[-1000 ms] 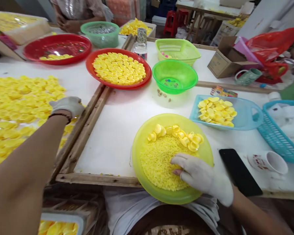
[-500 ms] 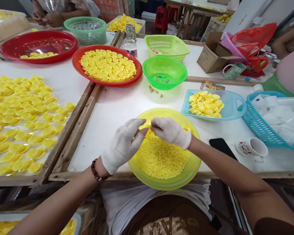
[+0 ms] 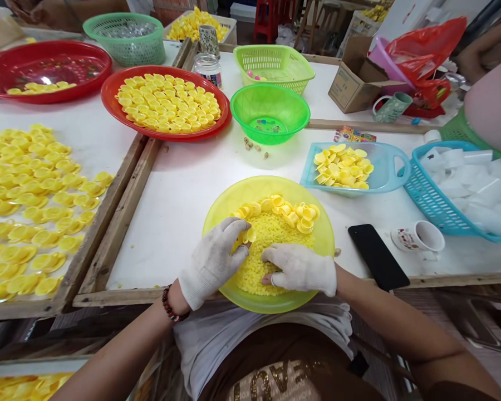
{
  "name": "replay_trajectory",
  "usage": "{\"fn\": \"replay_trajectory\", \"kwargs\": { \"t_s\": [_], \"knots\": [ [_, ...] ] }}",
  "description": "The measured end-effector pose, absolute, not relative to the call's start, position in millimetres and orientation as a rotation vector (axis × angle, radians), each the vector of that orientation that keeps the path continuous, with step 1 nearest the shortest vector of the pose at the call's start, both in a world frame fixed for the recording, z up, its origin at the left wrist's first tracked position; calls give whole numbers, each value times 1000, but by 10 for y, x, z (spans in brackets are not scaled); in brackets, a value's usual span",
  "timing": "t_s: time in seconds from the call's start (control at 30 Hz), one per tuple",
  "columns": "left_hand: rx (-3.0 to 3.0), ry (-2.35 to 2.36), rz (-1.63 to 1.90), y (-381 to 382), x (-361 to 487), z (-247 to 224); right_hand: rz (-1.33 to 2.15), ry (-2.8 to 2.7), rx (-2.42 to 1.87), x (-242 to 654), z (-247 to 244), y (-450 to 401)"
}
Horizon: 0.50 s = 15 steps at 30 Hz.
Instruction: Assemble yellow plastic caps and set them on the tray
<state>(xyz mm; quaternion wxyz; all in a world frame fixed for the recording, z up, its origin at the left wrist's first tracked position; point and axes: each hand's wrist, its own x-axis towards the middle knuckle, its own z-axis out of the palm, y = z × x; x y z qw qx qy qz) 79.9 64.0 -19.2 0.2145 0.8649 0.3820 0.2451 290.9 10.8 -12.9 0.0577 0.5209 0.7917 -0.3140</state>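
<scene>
My left hand (image 3: pixel 215 256), in a white glove with bare fingertips, pinches a small yellow plastic cup (image 3: pixel 247 236) above the left part of a yellow basin (image 3: pixel 217 209). Small yellow beads (image 3: pixel 256 262) fill the middle of that basin. My right hand (image 3: pixel 303 268), gloved the same way, reaches down to the beads with its thumb and fingers apart; whether beads are between the fingertips is hard to see. Along the basin's far side lie several more yellow cups (image 3: pixel 304 214), some on their sides.
Left of a wooden rail (image 3: pixel 119 223), many yellow pieces (image 3: pixel 37 206) cover the table. Beyond the basin stand a red tray (image 3: pixel 112 111) of yellow cups and a green bowl (image 3: pixel 271 131). To the right are a blue scoop tray (image 3: pixel 388 172), a phone (image 3: pixel 376 253) and a mug (image 3: pixel 420 239).
My hands, together above the basin before, have parted. The right hand has dropped toward me onto the beads; the left has moved slightly down with a yellow cup now visible. The view has shifted a little.
</scene>
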Motion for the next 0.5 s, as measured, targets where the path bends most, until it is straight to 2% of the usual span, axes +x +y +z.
{"fn": "replay_trajectory", "kwargs": {
  "t_s": [0.17,0.5],
  "knots": [
    [2339,988,676,627,824,-186,-1188,2548,1575,2977,-25,124],
    [2275,1012,557,573,907,-166,-800,2976,1838,2879,106,218]
  ]
}}
